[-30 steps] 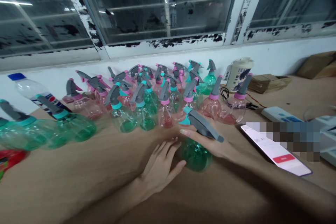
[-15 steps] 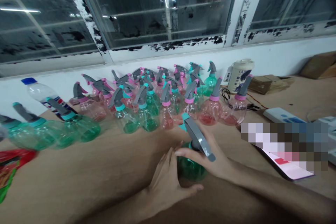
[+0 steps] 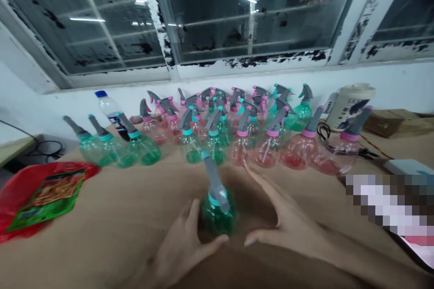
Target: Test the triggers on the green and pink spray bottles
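In front of me a green spray bottle (image 3: 219, 216) with a grey-and-turquoise trigger head stands on the wooden table. My left hand (image 3: 183, 241) curves around its left side, thumb across the front near the base; the far fingertips are hidden. To the right, my right hand (image 3: 290, 219) is apart from the bottle, thumb and fingers spread, holding nothing. Behind both hands stand rows of spray bottles, among them a pink one (image 3: 241, 149) and a green one (image 3: 191, 144). Several more green spray bottles (image 3: 145, 146) are grouped at the left.
At left lies a red plastic bag (image 3: 20, 180) with a green snack packet (image 3: 56, 194). A blue-capped soda bottle (image 3: 110, 108) leans behind the green group. At right are a coffee cup (image 3: 351, 108), cables, a cardboard box (image 3: 384, 122) and a partly blurred phone (image 3: 418, 246).
My view has turned left. My right hand has let go of the green spray bottle and drawn off to the right, opening. My left hand has come around the bottle.
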`<state>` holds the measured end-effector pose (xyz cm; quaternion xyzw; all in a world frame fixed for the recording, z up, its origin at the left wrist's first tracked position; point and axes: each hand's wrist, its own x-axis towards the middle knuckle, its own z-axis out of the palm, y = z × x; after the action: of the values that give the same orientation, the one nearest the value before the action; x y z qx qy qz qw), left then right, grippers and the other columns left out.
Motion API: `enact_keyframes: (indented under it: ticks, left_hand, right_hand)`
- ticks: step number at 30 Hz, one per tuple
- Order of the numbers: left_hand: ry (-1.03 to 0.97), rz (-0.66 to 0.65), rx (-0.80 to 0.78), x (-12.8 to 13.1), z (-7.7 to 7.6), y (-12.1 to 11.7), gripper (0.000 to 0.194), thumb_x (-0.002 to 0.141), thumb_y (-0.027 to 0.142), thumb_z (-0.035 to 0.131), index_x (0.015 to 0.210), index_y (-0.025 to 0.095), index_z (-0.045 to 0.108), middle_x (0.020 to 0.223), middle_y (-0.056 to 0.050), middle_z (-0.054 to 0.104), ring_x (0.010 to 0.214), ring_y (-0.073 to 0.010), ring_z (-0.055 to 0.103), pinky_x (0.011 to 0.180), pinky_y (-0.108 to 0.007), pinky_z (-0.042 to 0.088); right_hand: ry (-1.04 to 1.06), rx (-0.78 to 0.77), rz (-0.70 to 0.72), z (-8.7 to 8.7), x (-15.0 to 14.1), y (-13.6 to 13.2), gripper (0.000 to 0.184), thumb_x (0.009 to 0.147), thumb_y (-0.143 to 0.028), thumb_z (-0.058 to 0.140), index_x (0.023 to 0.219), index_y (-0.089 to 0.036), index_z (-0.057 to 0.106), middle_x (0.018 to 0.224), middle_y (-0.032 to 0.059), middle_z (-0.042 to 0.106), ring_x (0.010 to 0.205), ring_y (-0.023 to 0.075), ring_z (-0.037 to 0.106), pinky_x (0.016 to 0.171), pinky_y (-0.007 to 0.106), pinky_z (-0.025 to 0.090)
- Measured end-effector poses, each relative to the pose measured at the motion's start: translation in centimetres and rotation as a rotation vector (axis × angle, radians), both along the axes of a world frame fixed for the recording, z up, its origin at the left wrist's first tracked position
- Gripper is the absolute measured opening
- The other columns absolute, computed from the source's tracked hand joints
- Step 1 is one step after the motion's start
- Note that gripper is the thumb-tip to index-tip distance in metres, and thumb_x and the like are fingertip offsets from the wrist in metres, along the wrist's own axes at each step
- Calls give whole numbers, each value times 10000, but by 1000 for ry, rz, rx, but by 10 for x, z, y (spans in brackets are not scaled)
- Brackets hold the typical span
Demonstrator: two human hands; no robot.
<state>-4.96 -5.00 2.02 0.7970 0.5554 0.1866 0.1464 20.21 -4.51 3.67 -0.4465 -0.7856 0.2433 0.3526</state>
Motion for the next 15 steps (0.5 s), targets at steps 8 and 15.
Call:
enact_keyframes:
  ticks: [8, 15]
  left_hand:
    - [-82, 243, 261, -95, -8, 35, 601, 726, 555, 649, 1200, 237, 462, 1212, -81, 468, 1052, -282, 559, 855, -438, 509]
    - [-60, 421, 352, -112, -10, 95, 654, 664, 603, 661, 1140, 180, 516, 1047, -89, 522, 1023, -288, 551, 783, -398, 520]
  right_hand:
    - [-98, -100, 50, -12, -9, 0, 731, 761, -504, 632, 1380, -283, 312, 1460, 77, 357, 1332, 268, 341, 1076, 506, 306]
    - [-98, -42, 86, -33, -16, 2, 304, 843, -407, 577, 1117, -287, 526, 1267, 52, 539, 1188, 246, 506, 988, 487, 418]
